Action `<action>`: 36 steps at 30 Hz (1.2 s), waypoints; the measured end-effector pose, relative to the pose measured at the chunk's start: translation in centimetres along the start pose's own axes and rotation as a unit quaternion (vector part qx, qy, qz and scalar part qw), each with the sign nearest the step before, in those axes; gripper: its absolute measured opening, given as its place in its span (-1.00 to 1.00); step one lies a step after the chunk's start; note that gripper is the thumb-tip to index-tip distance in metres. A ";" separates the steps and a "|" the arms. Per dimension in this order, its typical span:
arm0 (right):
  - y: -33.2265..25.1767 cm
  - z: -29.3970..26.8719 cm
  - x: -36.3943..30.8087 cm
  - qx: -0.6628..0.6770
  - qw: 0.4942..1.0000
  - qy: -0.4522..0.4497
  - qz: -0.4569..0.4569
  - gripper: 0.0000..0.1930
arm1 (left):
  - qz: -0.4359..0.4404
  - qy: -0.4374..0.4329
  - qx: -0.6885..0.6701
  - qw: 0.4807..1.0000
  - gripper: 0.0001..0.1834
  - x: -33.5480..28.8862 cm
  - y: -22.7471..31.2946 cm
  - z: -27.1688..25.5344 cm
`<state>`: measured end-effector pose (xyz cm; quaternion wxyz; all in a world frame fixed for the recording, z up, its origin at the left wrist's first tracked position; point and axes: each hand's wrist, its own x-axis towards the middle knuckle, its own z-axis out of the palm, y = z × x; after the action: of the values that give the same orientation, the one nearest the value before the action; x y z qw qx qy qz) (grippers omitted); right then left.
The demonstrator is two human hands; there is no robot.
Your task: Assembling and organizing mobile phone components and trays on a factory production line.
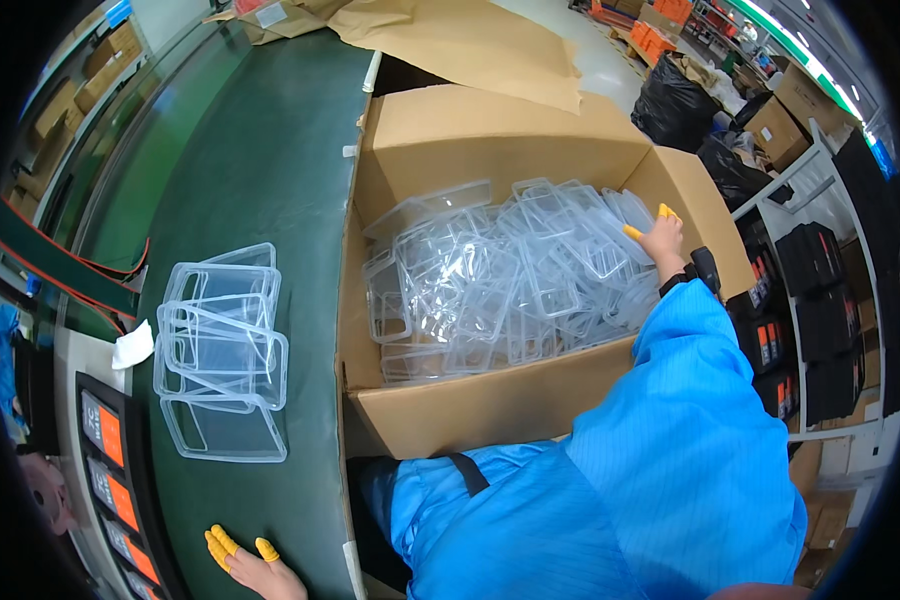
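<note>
My right hand [660,240], with yellow finger covers, reaches over the right side of a large cardboard box [460,415]. Its thumb and fingers are spread beside the heap of clear plastic trays [510,270] that fills the box; whether it touches one is hard to see. Left of the box, several clear trays [220,350] lie overlapping on the dark green work surface [270,150]. Nearer to me, my left hand [260,570] is open at the lower edge, its yellow-tipped fingers apart over that surface and holding nothing.
Black cases with orange labels [110,430] line the left edge, near a white piece of paper or cloth [133,346]. Brown paper [470,45] lies beyond the box. Stacked black boxes [820,265] fill a rack at right; black bags [675,105] stand behind.
</note>
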<state>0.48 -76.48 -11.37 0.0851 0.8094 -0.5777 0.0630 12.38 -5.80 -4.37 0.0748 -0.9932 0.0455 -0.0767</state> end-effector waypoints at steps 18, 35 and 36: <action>-0.4 3.1 2.7 0.090 0.986 0.128 -0.052 -0.35 | -0.013 0.030 -0.065 0.997 -0.50 0.5 1.3 -0.5; -25.9 0.3 -13.9 0.124 0.674 -0.178 -0.706 -0.27 | -0.044 0.014 -0.103 0.994 -0.44 0.1 2.2 -1.6; -27.1 0.3 -13.6 0.120 0.675 -0.168 -0.709 -0.28 | -0.047 0.014 -0.103 0.993 -0.44 0.1 2.3 -1.6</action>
<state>21.70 -55.34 -16.14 -0.0918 0.9762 0.1774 -0.0845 12.10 -8.26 -3.12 -0.0326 -0.9955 0.0075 -0.0886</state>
